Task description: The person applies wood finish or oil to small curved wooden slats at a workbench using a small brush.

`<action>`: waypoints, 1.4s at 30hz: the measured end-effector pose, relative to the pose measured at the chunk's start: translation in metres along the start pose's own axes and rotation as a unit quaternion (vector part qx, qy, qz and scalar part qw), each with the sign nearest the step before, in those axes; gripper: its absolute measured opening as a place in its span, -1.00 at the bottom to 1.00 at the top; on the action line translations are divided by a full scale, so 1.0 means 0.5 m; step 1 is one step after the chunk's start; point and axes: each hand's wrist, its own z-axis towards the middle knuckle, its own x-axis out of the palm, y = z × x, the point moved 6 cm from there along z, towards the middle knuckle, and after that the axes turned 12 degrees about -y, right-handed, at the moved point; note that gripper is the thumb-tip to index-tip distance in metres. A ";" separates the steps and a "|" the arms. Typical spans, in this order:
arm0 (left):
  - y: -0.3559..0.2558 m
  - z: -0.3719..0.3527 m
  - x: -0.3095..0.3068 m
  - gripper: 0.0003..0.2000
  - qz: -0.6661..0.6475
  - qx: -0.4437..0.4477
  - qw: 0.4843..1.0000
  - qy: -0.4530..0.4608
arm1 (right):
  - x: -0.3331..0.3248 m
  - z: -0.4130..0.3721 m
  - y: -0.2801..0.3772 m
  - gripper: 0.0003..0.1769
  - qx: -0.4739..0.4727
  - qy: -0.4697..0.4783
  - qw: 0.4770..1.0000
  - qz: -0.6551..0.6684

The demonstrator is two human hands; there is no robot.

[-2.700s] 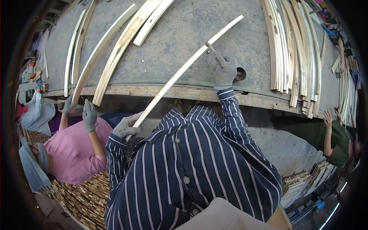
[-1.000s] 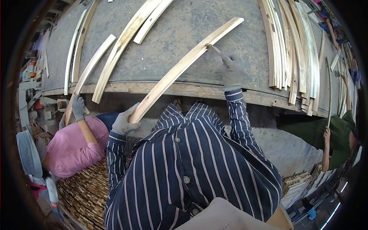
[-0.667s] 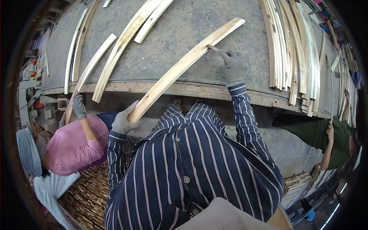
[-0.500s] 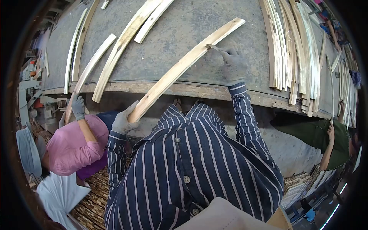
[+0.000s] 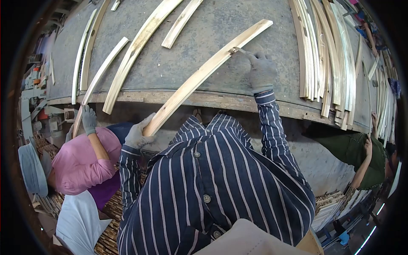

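Observation:
A long pale wooden strip [image 5: 199, 78] slants from in front of my body out over the grey worktable [image 5: 204, 55]. My left hand [image 5: 139, 132], in a grey glove, is wrapped round its near end, just off the table edge. My right hand [image 5: 261, 73], also gloved, is closed on a thin blade-like tool [image 5: 241, 50], mostly hidden by the fingers. The tool's tip meets the strip's right edge at a small dark spot [image 5: 233, 50], possibly a knot or a curled shaving.
Several wooden strips [image 5: 325, 55] lie side by side at the right. A longer strip [image 5: 136, 49] and a short strip [image 5: 180, 25] lie left of mine. A co-worker in pink [image 5: 87, 155] handles another strip [image 5: 102, 70]; a person in dark green [image 5: 361, 157] stands right.
My right hand and the tool have shifted slightly right and upward along the strip's edge. The short strip at the back has moved right, away from the longer one.

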 end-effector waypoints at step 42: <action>-0.006 0.011 -0.019 -0.15 0.148 0.056 0.984 -0.087 | 0.033 -0.055 -0.008 -0.74 0.025 0.007 0.999 0.044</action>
